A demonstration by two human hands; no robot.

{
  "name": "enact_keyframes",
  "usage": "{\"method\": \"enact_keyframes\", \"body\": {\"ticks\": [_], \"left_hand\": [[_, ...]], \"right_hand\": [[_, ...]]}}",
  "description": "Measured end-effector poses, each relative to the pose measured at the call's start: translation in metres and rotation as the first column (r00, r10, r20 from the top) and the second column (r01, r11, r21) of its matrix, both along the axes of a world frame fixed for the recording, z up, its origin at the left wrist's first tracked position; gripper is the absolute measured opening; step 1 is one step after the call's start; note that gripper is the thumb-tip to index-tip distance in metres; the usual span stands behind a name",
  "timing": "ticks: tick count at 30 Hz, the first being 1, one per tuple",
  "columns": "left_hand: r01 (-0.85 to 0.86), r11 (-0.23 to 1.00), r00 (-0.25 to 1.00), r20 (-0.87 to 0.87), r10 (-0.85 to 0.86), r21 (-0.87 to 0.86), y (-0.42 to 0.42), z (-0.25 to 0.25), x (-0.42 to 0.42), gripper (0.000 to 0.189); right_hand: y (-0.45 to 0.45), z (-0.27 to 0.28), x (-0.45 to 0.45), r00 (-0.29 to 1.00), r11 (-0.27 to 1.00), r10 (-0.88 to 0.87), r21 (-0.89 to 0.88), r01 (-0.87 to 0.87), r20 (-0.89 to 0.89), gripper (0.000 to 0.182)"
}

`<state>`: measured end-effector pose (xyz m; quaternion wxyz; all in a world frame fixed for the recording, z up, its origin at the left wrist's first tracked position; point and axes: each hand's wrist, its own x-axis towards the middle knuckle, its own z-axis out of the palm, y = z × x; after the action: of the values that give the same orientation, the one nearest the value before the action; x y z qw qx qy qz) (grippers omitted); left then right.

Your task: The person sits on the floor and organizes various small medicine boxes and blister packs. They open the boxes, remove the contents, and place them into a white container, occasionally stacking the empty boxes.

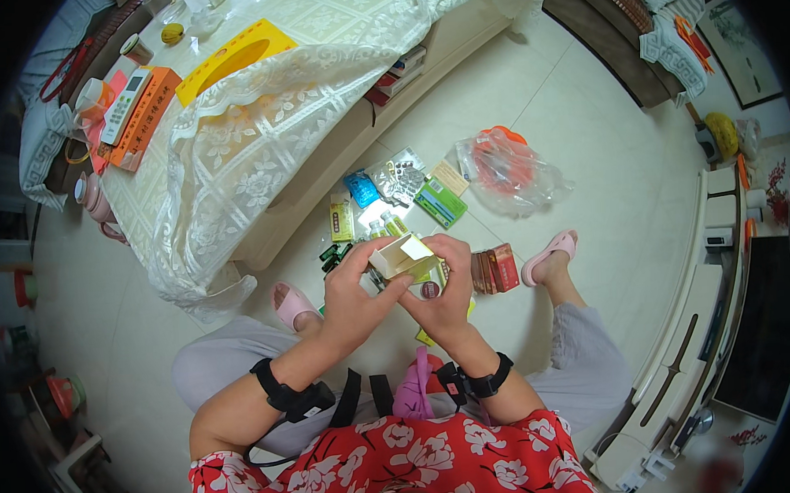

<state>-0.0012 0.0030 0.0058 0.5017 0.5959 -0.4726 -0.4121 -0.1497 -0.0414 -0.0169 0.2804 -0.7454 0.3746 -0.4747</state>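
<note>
Both of my hands hold a small open cardboard box (403,259) above the floor, its open end and pale inside facing up. My left hand (364,291) grips its left side and my right hand (444,284) its right side, with the thumbs close together in front. Beyond the box, on the floor, lie small bottles with yellow-green labels (393,223), a green box (441,202), a yellow box (341,218), a blue packet (362,188) and blister packs (406,180). Dark green vials (330,257) are left of my hands; red-brown boxes (503,268) are to the right.
A table with a lace cloth (245,141) stands at upper left, bearing an orange box (145,118) and a yellow cardboard piece (228,55). A clear plastic bag (524,181) lies on the floor beyond the boxes. A long low cabinet (683,326) runs along the right.
</note>
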Motion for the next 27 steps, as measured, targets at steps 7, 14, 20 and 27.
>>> {"method": "enact_keyframes", "body": {"ticks": [7,14,20,27], "left_hand": [[0.009,0.991,0.969,0.245,0.025,-0.136,-0.004,0.015,0.008,0.045],[0.147,0.942,0.918,0.397,-0.016,-0.301,-0.003,0.020,0.011,0.059],[0.129,0.931,0.977,0.206,-0.060,-0.342,-0.010,0.016,0.014,0.054],[0.153,0.957,0.985,-0.037,-0.167,-0.246,-0.005,0.019,0.016,0.049]], "right_hand": [[-0.008,0.016,-0.012,0.986,0.988,0.151,-0.012,-0.151,0.069,0.071],[-0.013,0.041,-0.005,0.997,0.998,0.046,0.042,-0.049,0.065,0.035],[-0.011,0.042,-0.019,0.951,0.923,0.041,0.354,-0.154,0.307,0.020],[-0.020,0.062,-0.025,0.888,0.797,0.140,0.482,-0.363,0.438,0.024]]}}
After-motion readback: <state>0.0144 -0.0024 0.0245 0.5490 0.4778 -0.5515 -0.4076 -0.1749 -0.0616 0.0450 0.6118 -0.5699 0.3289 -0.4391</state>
